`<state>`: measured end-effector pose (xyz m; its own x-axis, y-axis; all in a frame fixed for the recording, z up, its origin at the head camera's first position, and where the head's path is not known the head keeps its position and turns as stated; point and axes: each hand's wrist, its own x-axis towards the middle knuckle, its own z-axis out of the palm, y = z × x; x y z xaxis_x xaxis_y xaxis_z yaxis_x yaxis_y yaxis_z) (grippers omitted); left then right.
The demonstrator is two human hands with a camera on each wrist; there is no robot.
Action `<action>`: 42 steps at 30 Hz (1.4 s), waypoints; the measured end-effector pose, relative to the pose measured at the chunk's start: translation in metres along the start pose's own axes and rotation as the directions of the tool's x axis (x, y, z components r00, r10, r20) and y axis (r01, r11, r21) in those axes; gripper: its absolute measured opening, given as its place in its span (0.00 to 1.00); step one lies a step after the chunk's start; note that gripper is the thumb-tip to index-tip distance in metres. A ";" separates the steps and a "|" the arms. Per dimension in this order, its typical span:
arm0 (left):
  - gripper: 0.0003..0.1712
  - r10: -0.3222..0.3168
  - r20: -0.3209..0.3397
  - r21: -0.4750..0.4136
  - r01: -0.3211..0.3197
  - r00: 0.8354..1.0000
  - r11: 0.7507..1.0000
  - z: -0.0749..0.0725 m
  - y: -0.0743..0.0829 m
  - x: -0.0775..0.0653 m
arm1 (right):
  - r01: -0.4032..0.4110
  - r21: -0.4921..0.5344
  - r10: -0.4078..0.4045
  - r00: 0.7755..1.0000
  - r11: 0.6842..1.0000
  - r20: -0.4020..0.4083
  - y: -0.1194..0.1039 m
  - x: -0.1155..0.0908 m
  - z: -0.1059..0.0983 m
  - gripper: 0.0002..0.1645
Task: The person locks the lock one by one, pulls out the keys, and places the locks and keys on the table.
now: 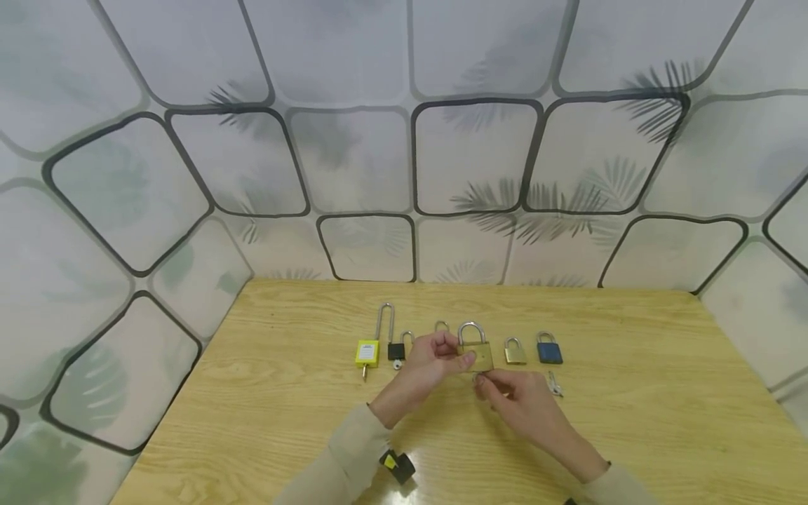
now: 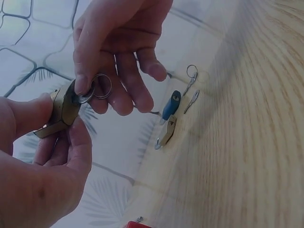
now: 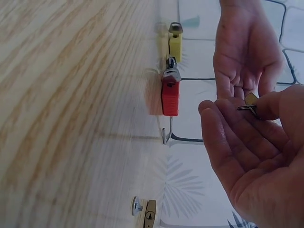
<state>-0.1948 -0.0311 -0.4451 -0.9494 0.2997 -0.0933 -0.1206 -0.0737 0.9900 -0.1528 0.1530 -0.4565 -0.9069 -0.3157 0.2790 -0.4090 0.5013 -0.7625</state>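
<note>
My left hand (image 1: 429, 361) holds a large brass padlock (image 1: 481, 358) by its body, thumb on the front face, above the table. The padlock's silver shackle points away from me. Just below it, my right hand (image 1: 520, 403) pinches a small key (image 2: 85, 98) between thumb and index finger, at the underside of the padlock. A wire ring (image 2: 103, 86) hangs from the key. In the left wrist view the other fingers of the right hand hang loosely beside the ring. The key's tip is hidden by the fingers and the lock body.
Along the wooden table (image 1: 631, 421) stand a yellow padlock (image 1: 367, 353), a black padlock (image 1: 395, 351), a small brass padlock (image 1: 515, 355) and a blue padlock (image 1: 549, 352). Loose keys (image 1: 555, 385) lie before the blue one. A red padlock (image 3: 171, 99) shows in the right wrist view.
</note>
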 end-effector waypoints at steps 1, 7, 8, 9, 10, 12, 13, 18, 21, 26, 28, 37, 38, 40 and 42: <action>0.11 -0.001 -0.001 -0.004 0.001 1.000 1.000 0.000 0.000 0.000 | -0.007 0.005 0.007 1.000 1.000 0.003 -0.001 0.000 0.000 0.08; 0.10 0.000 -0.001 -0.042 0.000 1.000 0.999 0.000 -0.001 0.000 | -0.006 0.035 0.006 1.000 0.999 0.013 -0.003 0.001 -0.002 0.09; 0.10 0.001 -0.002 -0.048 -0.001 1.000 0.999 0.000 -0.001 0.000 | -0.002 0.040 0.001 1.000 0.999 0.016 -0.003 0.002 -0.002 0.09; 0.09 0.002 -0.003 -0.053 -0.002 1.000 0.999 0.000 -0.001 0.000 | 0.003 0.042 -0.004 1.000 0.999 0.017 -0.004 0.002 -0.002 0.09; 0.09 0.004 -0.003 -0.060 -0.004 1.000 0.998 0.000 -0.001 0.000 | 0.007 0.043 -0.008 1.000 0.999 0.019 -0.003 0.002 -0.003 0.09; 0.07 0.010 -0.006 -0.064 -0.010 1.000 0.998 0.001 -0.001 0.000 | 0.011 0.038 -0.012 1.000 0.999 0.022 -0.003 0.002 -0.004 0.09; 0.07 0.011 -0.006 -0.069 -0.012 1.000 0.998 0.001 -0.001 0.001 | 0.012 0.036 -0.012 1.000 0.999 0.023 -0.003 0.003 -0.004 0.09; 0.08 0.027 -0.024 -0.084 -0.029 0.999 0.996 0.001 -0.001 0.000 | 0.009 0.027 -0.009 1.000 1.000 0.023 -0.004 0.004 -0.005 0.09; 0.07 0.037 -0.033 -0.091 -0.040 0.999 0.995 0.001 -0.001 0.000 | -0.003 0.030 0.003 1.000 1.000 0.018 -0.005 0.005 -0.005 0.09; 0.07 0.061 -0.063 -0.099 -0.067 0.996 0.993 0.001 -0.001 0.000 | -0.001 0.024 0.001 1.000 1.000 -0.001 -0.006 0.007 -0.005 0.08; 0.07 0.070 -0.082 -0.100 -0.078 0.994 0.992 0.002 -0.002 0.001 | 0.005 0.014 -0.005 1.000 1.000 -0.005 -0.006 0.008 -0.005 0.08; 0.08 0.048 -0.152 -0.149 -0.071 0.987 0.986 0.002 0.002 0.002 | -0.002 0.040 0.001 1.000 0.999 0.026 -0.007 0.006 -0.007 0.08; 0.08 0.043 -0.177 -0.178 -0.075 0.983 0.981 -0.001 0.004 0.003 | -0.004 0.038 0.002 0.999 0.999 0.043 -0.006 0.004 -0.006 0.08; 0.07 0.046 -0.229 -0.234 -0.101 0.972 0.967 -0.009 0.011 0.004 | -0.016 0.029 0.014 0.996 0.999 0.087 -0.004 -0.001 -0.005 0.08; 0.07 0.062 -0.277 -0.275 -0.141 0.959 0.951 -0.018 0.017 0.006 | -0.042 -0.003 0.042 0.993 0.999 0.114 -0.002 -0.005 -0.004 0.08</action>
<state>-0.2076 -0.0479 -0.4306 -0.9981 0.0198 -0.0577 -0.0610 -0.3737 0.9255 -0.1481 0.1570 -0.4543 -0.9058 -0.3843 0.1787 -0.3713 0.5163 -0.7718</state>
